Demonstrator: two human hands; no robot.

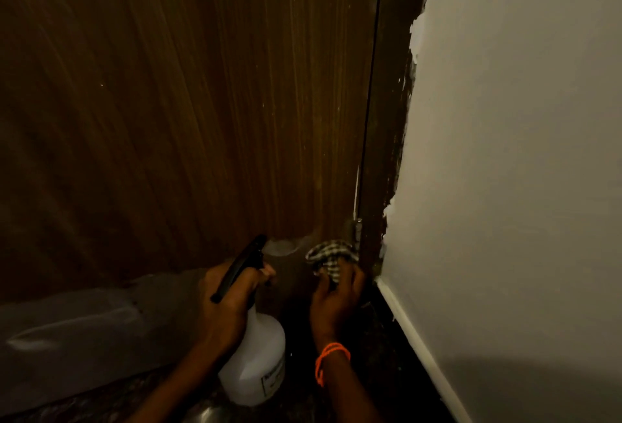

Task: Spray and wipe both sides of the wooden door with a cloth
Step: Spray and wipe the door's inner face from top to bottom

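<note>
Head view, cloth [331, 259] in right hand [336, 304] grip

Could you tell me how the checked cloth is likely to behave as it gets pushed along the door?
The checked cloth looks floppy: it bunches in the right hand. Probably light. Pushed along the door, it should crumple, not slide flat.

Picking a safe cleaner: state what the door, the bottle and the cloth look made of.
Door: wood or wood-look veneer, dull finish, long vertical grain lines. Spray bottle: translucent white plastic, black trigger head. Cloth: woven fabric, likely cotton, checked weave, crumpled softly.
</note>
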